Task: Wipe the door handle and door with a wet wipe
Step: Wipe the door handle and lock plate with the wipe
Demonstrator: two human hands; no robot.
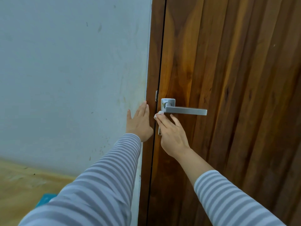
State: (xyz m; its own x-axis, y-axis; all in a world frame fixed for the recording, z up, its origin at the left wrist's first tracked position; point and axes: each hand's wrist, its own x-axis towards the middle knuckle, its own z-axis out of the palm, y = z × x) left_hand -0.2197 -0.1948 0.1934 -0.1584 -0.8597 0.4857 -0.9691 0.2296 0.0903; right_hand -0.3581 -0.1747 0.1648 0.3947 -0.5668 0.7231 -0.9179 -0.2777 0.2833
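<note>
Right hand with wet wipe under door handle; no legible writing.

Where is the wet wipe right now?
In the head view the wet wipe sits just right of centre, pinched in the fingertips of the right hand, against the door just below the pivot end of the metal door handle.

We are seeing soft, even daylight with faint shadows, a mild sheen glowing on the door, and wide-angle bending at the edges.
</note>
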